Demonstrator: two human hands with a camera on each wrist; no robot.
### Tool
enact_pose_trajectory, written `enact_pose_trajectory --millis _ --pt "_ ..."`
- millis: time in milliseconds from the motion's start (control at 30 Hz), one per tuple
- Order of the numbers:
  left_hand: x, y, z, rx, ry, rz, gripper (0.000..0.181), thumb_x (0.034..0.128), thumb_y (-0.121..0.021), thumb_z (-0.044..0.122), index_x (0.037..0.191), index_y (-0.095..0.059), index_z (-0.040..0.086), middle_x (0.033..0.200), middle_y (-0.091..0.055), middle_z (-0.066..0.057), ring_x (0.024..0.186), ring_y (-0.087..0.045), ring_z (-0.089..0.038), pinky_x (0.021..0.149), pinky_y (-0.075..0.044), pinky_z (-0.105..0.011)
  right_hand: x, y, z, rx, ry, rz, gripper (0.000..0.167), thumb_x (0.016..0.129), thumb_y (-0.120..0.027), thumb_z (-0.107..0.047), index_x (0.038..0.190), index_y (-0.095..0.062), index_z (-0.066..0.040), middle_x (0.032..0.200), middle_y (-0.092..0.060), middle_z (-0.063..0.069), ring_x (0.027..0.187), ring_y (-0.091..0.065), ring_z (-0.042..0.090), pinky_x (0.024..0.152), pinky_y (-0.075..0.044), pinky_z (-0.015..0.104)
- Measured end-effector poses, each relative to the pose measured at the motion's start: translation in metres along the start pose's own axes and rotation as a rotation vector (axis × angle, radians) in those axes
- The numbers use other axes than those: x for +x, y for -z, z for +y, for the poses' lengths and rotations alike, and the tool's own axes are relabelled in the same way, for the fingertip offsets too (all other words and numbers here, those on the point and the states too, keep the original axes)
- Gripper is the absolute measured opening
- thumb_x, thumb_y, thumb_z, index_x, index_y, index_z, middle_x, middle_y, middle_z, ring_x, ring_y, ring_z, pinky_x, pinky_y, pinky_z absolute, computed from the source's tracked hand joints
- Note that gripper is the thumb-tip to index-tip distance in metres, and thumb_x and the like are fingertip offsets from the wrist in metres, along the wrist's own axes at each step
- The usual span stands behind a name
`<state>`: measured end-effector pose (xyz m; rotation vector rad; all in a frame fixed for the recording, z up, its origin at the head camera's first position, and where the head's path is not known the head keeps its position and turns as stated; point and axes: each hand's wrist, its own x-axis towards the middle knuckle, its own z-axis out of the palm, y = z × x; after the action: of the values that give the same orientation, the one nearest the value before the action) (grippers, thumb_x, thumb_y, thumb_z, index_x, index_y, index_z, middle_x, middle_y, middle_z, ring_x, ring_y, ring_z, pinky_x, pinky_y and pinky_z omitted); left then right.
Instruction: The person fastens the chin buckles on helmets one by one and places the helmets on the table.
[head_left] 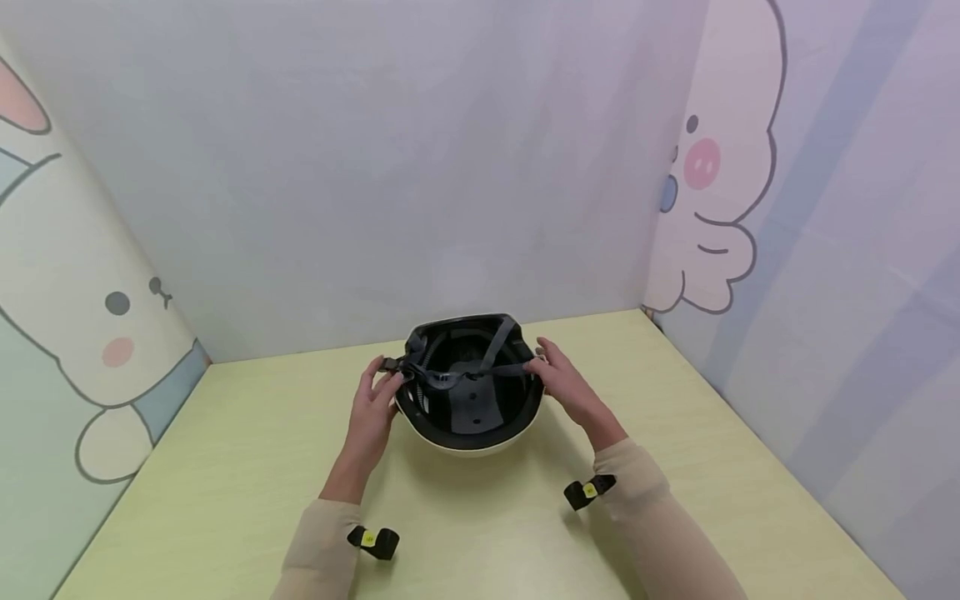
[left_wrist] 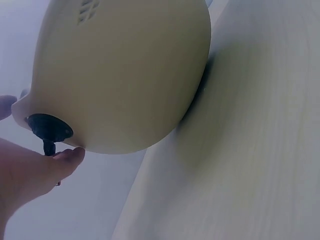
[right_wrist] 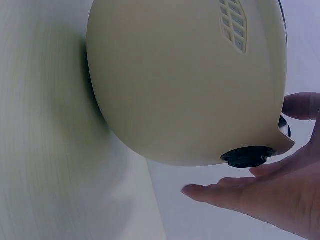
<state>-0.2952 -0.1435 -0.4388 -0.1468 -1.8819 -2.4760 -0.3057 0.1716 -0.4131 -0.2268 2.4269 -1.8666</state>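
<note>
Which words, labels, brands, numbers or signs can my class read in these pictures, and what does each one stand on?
No text can be read.
Left yellow label, on the left black wrist device: any marking is too small to read.
Right yellow label, on the right black wrist device: likewise too small.
Helmet: no lettering shows.
Walls: cartoon drawings, no words seen.

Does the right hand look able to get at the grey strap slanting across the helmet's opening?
Probably yes: the right hand is at the helmet, near the grey strap, which looks uncovered; the left hand is at the opposite side, out of the way.
</note>
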Motion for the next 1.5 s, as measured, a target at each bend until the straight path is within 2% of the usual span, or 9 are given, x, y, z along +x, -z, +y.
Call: enact_pose_trajectory --millis 233,467,667,900,1067,1200,1300,1367,1500 --pt "0.003 -0.006 0.004 -0.029 -0.044 0.121 0.064 0.1063 -0.052 0.027 0.158 -0.016 0.015 0.143 -0.048 -0.017 0.13 -0.049 -0.02 0.105 -0.04 -0.036 0.001 -0.008 -0.016 -0.276 0.17 0.138 0.068 0.099 -0.051 -0.019 0.159 -0.021 -0.009 0.163 -0.02 0.015 0.144 -0.031 0.036 0.111 -0.033 0.056" --pt "0.008 -0.007 0.008 -0.068 -0.08 0.222 0.075 0.1067 -0.05 0.026 0.159 0.0 0.006 0.148 -0.045 -0.021 0.134 -0.048 -0.032 0.106 -0.041 -0.035 0.005 -0.023 -0.045 -0.463 0.363 0.086 0.066 0.098 -0.054 -0.019 0.155 -0.027 0.002 0.162 -0.016 0.023 0.149 -0.017 0.038 0.114 -0.026 0.058" --pt "0.014 -0.008 0.011 -0.084 -0.088 0.297 0.061 0.1061 -0.052 0.021 0.156 -0.024 -0.001 0.139 -0.055 -0.016 0.113 -0.064 -0.018 0.086 -0.05 -0.023 0.014 -0.038 -0.061 -0.644 0.395 -0.041 0.065 0.099 -0.058 -0.019 0.154 -0.03 0.001 0.16 -0.02 0.025 0.148 -0.021 0.037 0.113 -0.031 0.054" --pt "0.02 -0.011 0.015 -0.128 -0.121 0.354 0.039 0.0994 -0.065 0.021 0.134 -0.057 0.003 0.105 -0.072 0.005 0.097 -0.068 -0.014 0.075 -0.051 -0.023 0.024 -0.057 -0.066 -0.898 0.274 -0.361 0.063 0.1 -0.061 -0.021 0.153 -0.034 -0.001 0.156 -0.034 0.02 0.142 -0.035 0.032 0.111 -0.037 0.044" --pt "0.021 -0.014 0.015 -0.029 -0.197 0.353 0.034 0.0942 -0.073 0.018 0.123 -0.065 0.002 0.098 -0.071 0.008 0.086 -0.066 -0.007 0.07 -0.047 -0.022 0.026 -0.067 -0.062 -0.986 0.291 -0.525 0.048 0.1 -0.062 -0.016 0.144 -0.051 -0.002 0.147 -0.049 0.015 0.142 -0.036 0.032 0.113 -0.035 0.042" --pt "0.021 -0.016 0.012 0.036 -0.258 0.339 0.028 0.0901 -0.077 0.013 0.114 -0.068 -0.001 0.095 -0.07 0.005 0.084 -0.063 -0.008 0.071 -0.048 -0.017 0.026 -0.074 -0.056 -1.015 0.316 -0.574 0.037 0.1 -0.061 -0.015 0.135 -0.062 -0.004 0.139 -0.058 0.012 0.14 -0.039 0.031 0.113 -0.034 0.04" --pt "0.019 -0.018 0.011 0.088 -0.3 0.316 0.029 0.088 -0.079 0.012 0.112 -0.069 -0.002 0.095 -0.069 0.003 0.085 -0.062 -0.01 0.072 -0.051 -0.016 0.026 -0.078 -0.054 -1.028 0.299 -0.588 0.033 0.1 -0.059 -0.015 0.13 -0.066 -0.004 0.132 -0.062 0.011 0.13 -0.051 0.026 0.108 -0.041 0.037" --pt "0.018 -0.02 0.011 0.135 -0.327 0.299 0.032 0.0872 -0.08 0.013 0.114 -0.069 -0.003 0.097 -0.069 0.002 0.086 -0.061 -0.012 0.072 -0.051 -0.017 0.026 -0.08 -0.053 -1.019 0.293 -0.601 0.024 0.101 -0.058 -0.013 0.117 -0.073 -0.004 0.112 -0.068 0.009 0.107 -0.061 0.021 0.093 -0.048 0.032" --pt "0.015 -0.023 0.011 0.255 -0.361 0.291 0.037 0.0858 -0.082 0.018 0.118 -0.072 0.003 0.098 -0.069 0.005 0.087 -0.062 -0.012 0.069 -0.05 -0.017 0.028 -0.085 -0.05 -1.018 0.295 -0.613 0.03 0.102 -0.056 -0.012 0.073 -0.064 -0.008 0.067 -0.049 0.0 0.063 -0.044 0.015 0.063 -0.037 0.028"
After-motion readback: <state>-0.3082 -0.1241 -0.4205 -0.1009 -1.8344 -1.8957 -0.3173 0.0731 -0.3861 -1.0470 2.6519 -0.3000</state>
